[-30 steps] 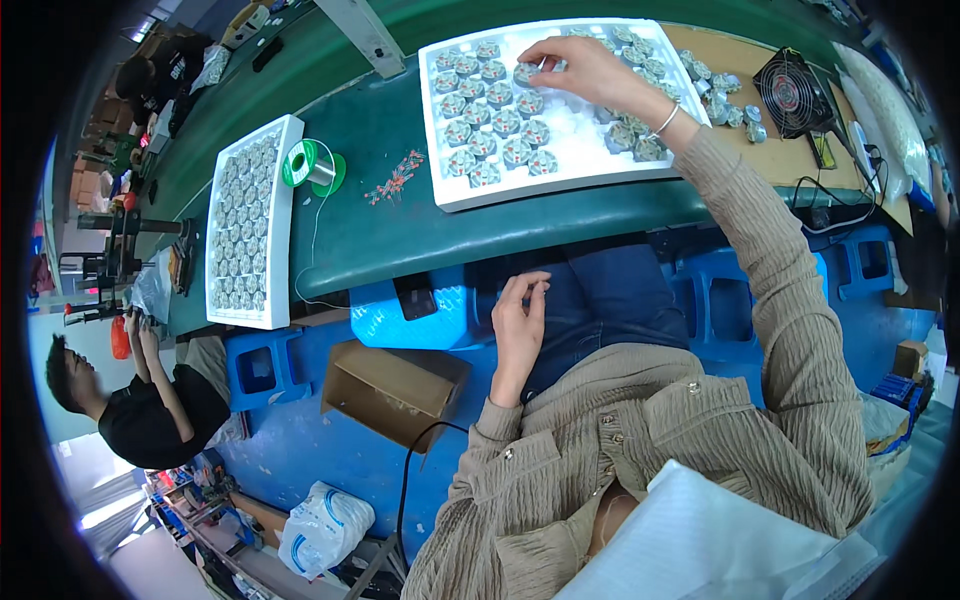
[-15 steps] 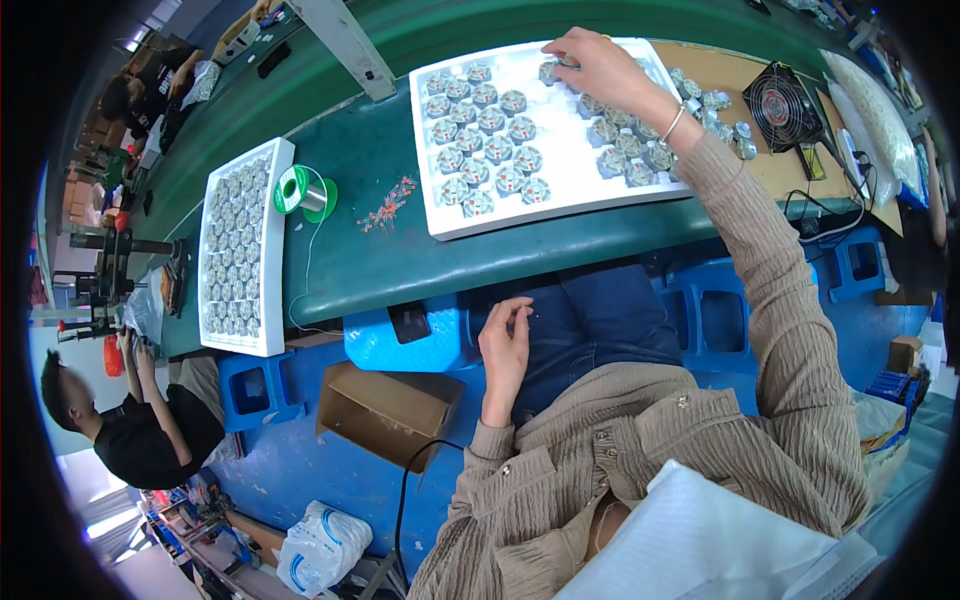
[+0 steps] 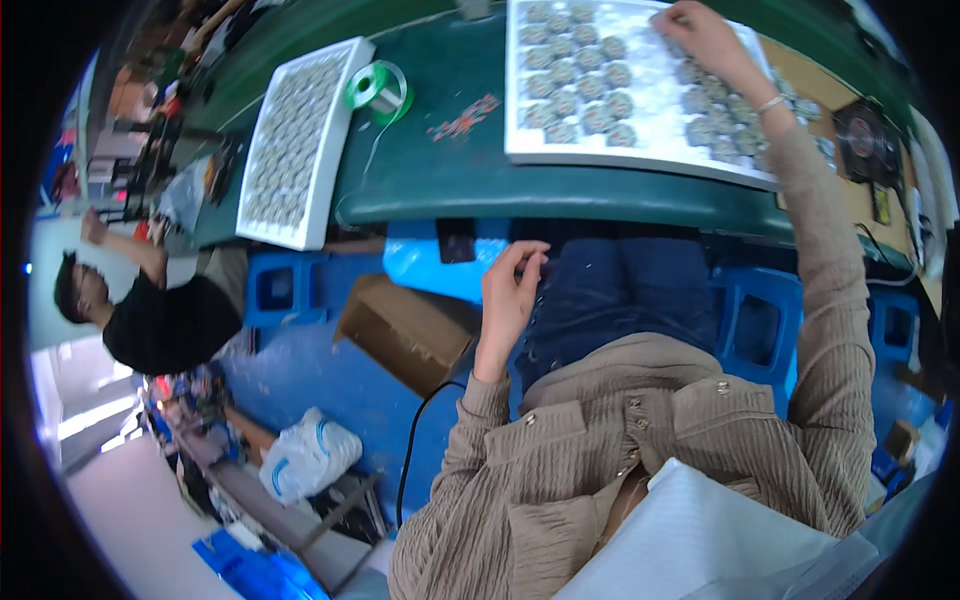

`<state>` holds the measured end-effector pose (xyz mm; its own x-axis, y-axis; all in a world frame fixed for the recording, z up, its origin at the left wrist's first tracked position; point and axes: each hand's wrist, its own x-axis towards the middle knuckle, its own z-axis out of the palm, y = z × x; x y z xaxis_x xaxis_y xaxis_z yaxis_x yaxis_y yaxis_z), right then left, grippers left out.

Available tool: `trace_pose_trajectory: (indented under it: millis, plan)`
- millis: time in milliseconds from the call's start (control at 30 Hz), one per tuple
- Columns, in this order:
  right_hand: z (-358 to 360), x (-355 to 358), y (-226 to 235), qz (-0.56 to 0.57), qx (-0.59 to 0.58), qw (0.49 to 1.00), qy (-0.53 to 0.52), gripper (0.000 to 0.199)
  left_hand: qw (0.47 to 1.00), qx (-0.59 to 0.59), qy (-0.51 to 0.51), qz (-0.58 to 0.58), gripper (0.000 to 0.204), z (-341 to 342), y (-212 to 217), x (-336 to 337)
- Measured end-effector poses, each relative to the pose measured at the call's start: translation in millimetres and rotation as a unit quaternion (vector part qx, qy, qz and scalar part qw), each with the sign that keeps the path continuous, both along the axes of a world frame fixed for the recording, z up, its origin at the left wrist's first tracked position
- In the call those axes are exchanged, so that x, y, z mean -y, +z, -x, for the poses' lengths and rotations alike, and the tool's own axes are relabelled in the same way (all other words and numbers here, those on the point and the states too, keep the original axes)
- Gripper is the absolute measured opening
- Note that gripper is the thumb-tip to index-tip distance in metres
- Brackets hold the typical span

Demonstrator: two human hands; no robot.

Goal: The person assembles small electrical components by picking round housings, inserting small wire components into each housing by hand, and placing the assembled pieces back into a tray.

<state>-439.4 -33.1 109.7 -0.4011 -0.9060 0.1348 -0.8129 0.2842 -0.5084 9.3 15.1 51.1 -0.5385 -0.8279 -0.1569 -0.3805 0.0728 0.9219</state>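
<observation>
My right hand (image 3: 703,35) reaches out over a white tray (image 3: 660,150) of several small round grey parts (image 3: 590,95) on the green bench; its fingers curl down onto the parts near the tray's far edge, and whether it grips one I cannot tell. My left hand (image 3: 510,295) hangs below the bench edge beside my lap, fingers loosely apart and holding nothing. A beige ribbed sleeve covers each forearm.
A second white tray (image 3: 300,140) full of grey parts lies at the bench's left, with a green reel (image 3: 378,88) and a few small red bits (image 3: 462,117) between. A black fan (image 3: 868,140) sits right. Below: blue stools (image 3: 285,290), a cardboard box (image 3: 405,330), a seated person (image 3: 150,315).
The view has tipped downward, so the bench and trays sit higher in the picture. My right hand stays over the far part of the tray; my left hand has barely moved.
</observation>
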Motion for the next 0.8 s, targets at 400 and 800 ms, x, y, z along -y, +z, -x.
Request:
trace_pose_trajectory:
  millis: [400,800]
  plan:
    - [-137.1,-114.1,58.6,0.133,0.413,0.897,0.089,0.038,0.931,0.079,0.113,0.337,0.011,10.7,42.8,115.5]
    - [-214.1,-174.2,-20.6,-0.015,0.655,0.751,0.077,0.037,0.902,0.195,0.035,0.383,0.003,36.2,37.3,167.6]
